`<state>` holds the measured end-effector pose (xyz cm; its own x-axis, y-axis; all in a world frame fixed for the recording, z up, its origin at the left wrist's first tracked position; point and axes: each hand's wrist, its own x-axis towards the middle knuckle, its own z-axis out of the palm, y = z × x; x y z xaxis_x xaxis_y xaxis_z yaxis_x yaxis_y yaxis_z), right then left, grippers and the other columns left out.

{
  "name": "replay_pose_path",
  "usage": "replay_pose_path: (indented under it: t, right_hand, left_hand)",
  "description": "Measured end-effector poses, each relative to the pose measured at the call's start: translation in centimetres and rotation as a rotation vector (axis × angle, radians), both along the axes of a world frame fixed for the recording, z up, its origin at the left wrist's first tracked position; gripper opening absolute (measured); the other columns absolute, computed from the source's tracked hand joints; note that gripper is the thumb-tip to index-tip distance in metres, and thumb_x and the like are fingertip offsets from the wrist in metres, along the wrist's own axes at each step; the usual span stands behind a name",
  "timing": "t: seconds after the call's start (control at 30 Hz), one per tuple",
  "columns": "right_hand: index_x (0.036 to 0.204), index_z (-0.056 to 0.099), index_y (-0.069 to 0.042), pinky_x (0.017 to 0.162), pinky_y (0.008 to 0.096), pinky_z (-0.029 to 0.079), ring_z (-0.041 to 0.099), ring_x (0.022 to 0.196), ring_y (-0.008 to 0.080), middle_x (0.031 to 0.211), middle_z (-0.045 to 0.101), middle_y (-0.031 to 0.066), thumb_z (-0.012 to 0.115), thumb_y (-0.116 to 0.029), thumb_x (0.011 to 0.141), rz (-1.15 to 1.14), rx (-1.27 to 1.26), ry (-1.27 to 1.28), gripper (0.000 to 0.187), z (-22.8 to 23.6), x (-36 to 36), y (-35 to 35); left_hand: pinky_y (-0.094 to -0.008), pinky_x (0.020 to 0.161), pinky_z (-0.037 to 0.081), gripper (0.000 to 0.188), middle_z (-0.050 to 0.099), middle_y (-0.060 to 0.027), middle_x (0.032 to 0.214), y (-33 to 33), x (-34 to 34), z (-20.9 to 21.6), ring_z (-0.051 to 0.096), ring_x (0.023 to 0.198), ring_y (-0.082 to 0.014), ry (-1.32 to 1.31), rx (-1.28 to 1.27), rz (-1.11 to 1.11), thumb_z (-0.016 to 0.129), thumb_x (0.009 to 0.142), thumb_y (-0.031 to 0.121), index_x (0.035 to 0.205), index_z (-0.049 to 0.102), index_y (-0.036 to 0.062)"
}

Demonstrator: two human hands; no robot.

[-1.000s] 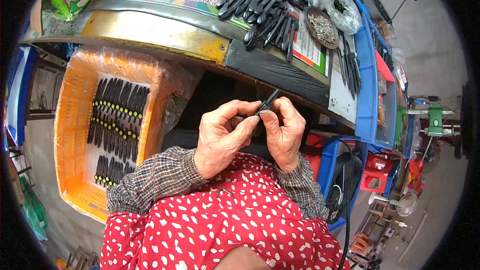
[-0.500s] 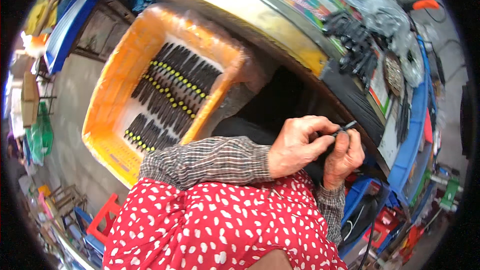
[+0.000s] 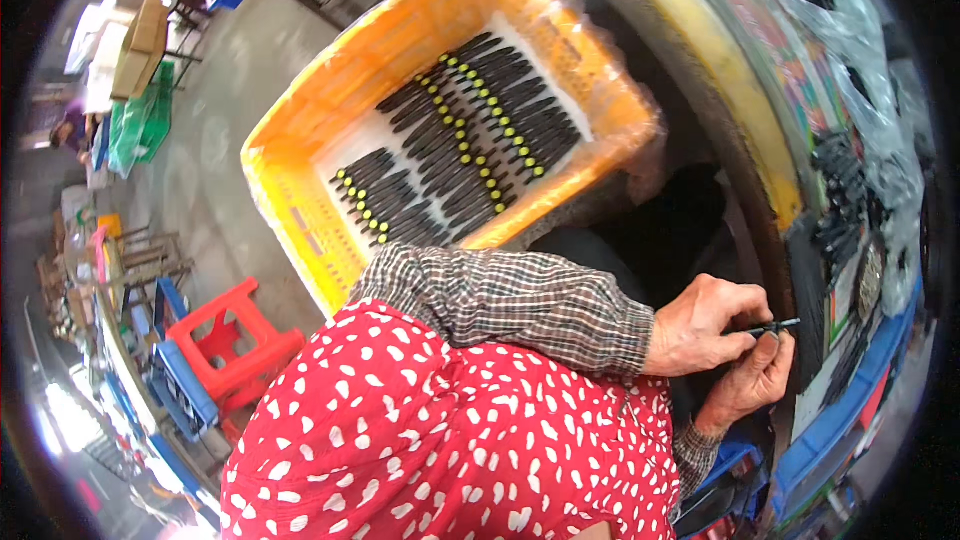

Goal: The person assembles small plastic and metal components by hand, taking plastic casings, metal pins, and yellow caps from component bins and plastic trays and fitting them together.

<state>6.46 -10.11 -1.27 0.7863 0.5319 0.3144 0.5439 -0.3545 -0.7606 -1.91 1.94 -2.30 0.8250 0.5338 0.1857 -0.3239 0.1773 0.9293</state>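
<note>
My left hand [image 3: 705,327] pinches a slim dark rod [image 3: 778,326] between thumb and fingers, well to the right of my body. Just below it, my right hand [image 3: 752,380] has its fingertips closed on the same rod. The rod's pale tip sticks out to the right past both hands; its exact kind is too small to tell. Behind my left forearm stands an orange plastic crate [image 3: 300,90], lined with clear film. Inside lie rows of black pen-like sticks [image 3: 440,175] with yellow-green round ends.
Along the right runs a workbench with a worn yellow edge [image 3: 755,90], holding a pile of black parts [image 3: 845,185] and clear plastic bags [image 3: 885,120]. A blue tray [image 3: 840,410] sits at its near end. A red stool [image 3: 235,340] stands on the floor at left.
The view has turned, so the crate and both hands appear farther right, and the red stool shows more fully. Both hands still hold the rod close together.
</note>
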Motion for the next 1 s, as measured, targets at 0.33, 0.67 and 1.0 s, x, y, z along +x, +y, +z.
replay_pose_path:
  t: [0.33, 0.67, 1.0]
  right_hand:
    - [0.098, 0.056, 0.004, 0.058, 0.0185, 0.035, 0.044, 0.069, 0.0050, 0.081, 0.052, -0.0010, 0.056, -0.024, 0.094, 0.169, 0.032, 0.267, 0.028, -0.1, -0.2, 0.3]
    - [0.111, 0.056, 0.008, 0.068, 0.0192, 0.044, 0.056, 0.083, 0.0091, 0.101, 0.060, 0.0052, 0.062, -0.017, 0.090, 0.299, 0.029, 0.493, 0.034, -0.3, -2.0, 2.8]
    - [0.096, 0.061, 0.006, 0.059, 0.0168, 0.039, 0.049, 0.067, 0.0038, 0.079, 0.058, 0.0000, 0.063, -0.003, 0.084, 0.294, -0.199, 0.552, 0.015, 0.3, -2.2, 3.7]
  left_hand:
    - [-0.0343, 0.057, 0.050, 0.018, 0.062, -0.0178, 0.073, 2.2, -1.9, 0.1, 0.063, 0.063, -0.0300, 0.154, 0.089, 0.071, 0.060, 0.074, 0.007, 0.089, 0.058, -0.0024]
    - [-0.0274, 0.062, 0.052, 0.018, 0.062, -0.0124, 0.073, 3.5, -2.3, 0.4, 0.065, 0.069, -0.0181, -0.026, -0.113, 0.199, 0.061, 0.076, 0.003, 0.093, 0.057, -0.0039]
    - [-0.0353, 0.065, 0.052, 0.043, 0.048, -0.0183, 0.117, 6.4, -5.2, -0.6, 0.058, 0.081, -0.0295, 0.018, 0.829, 0.550, 0.062, 0.070, 0.010, 0.111, 0.054, 0.0010]
